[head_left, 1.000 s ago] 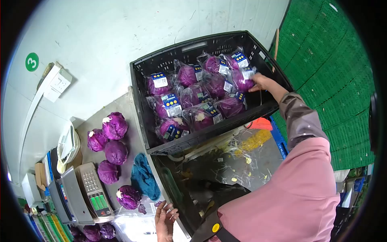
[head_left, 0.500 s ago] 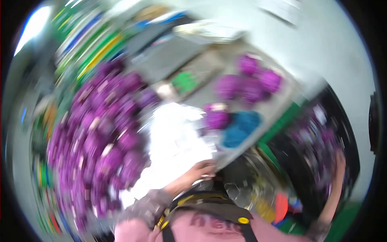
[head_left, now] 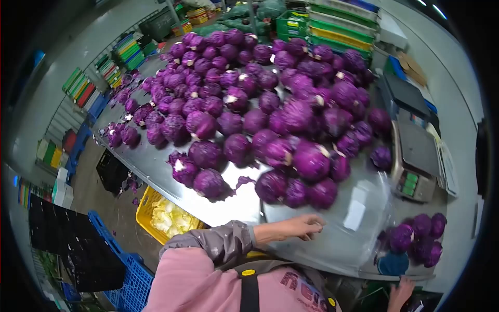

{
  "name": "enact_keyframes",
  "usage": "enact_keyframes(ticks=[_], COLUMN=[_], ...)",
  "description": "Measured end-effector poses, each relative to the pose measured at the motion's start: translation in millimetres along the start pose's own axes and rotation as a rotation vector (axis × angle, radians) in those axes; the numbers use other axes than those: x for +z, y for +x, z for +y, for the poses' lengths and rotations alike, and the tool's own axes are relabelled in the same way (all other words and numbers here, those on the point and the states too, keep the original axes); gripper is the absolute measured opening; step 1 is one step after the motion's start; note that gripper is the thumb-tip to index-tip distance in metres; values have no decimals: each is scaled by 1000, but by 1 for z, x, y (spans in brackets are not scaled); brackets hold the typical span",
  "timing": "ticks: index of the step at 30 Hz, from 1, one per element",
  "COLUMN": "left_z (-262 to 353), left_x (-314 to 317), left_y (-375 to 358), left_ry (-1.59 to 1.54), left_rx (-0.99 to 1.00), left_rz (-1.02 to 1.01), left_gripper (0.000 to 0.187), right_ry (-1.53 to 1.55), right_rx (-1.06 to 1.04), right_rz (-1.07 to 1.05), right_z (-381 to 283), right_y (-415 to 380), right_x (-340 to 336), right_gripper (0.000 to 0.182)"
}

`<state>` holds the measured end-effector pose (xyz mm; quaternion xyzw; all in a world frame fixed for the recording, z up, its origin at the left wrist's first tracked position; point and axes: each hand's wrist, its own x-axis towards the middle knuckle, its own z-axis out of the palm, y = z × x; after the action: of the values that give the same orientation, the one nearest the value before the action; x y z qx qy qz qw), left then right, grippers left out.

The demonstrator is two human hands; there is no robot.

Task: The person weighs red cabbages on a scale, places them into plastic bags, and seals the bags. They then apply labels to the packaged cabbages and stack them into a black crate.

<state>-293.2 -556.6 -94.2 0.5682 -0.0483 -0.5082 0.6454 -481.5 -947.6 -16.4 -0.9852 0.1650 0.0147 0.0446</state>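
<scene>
My left hand point(head_left: 300, 227) is over the near edge of the steel table point(head_left: 312, 244), fingers loosely bent and apart, nothing in them. Just beyond it lies a large heap of red cabbages point(head_left: 254, 121), the closest being a few at the heap's front edge. At the lower right, my right hand point(head_left: 400, 294) is beside the table's front edge, below a blue cloth point(head_left: 393, 263). Its fingers look extended and I see nothing in them. Behind the cloth sits a small group of red cabbages point(head_left: 422, 234).
A weighing scale point(head_left: 417, 151) stands right of the heap. A yellow basket of pale leaves point(head_left: 169, 216) is on the floor at left, near a blue crate point(head_left: 130, 281) and black crates point(head_left: 73, 244). Stacked coloured crates point(head_left: 340, 26) stand behind the table.
The view has swung left and sharpened, bringing the whole heap into sight. My right hand has left the black crate of purple pieces and is by the table edge.
</scene>
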Motion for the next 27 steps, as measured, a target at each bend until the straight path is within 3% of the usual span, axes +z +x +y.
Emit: enact_keyframes(ticks=[1,2,3,5,6,9,14,17,19,27], left_z=[6,8,9,19,29,53,61,65,61,66], left_x=[-24,-44,-64,-104,-144,-197,-285,-321,-342,-385], left_y=[-13,-27,-43,-76,-104,-150,-193,-210,-210,-207], left_ry=[-5,-12,-27,-62,-59,-6,-61,-108,-145,-201], left_rx=[39,72,76,142,185,278,388,443,457,486], left_rz=[-10,-1,1,15,19,106,326,441,489,550], left_gripper=[43,41,41,39,39,39,37,39,39,37], right_ry=[-149,160,149,405,371,340,400,365,253,317], right_rx=[-203,84,75,-204,-210,-206,-369,-414,-399,-471], right_rz=[175,198,192,459,265,87,2,-99,-275,-318], right_z=[-38,-79,-110,-171,-228,-304,-393,-413,-419,-435], right_y=[9,11,19,30,33,33,42,51,58,67], right_x=[-6,-11,-9,11,16,24,46,48,46,57], right_gripper=[22,18,18,10,10,4,4,9,17,17])
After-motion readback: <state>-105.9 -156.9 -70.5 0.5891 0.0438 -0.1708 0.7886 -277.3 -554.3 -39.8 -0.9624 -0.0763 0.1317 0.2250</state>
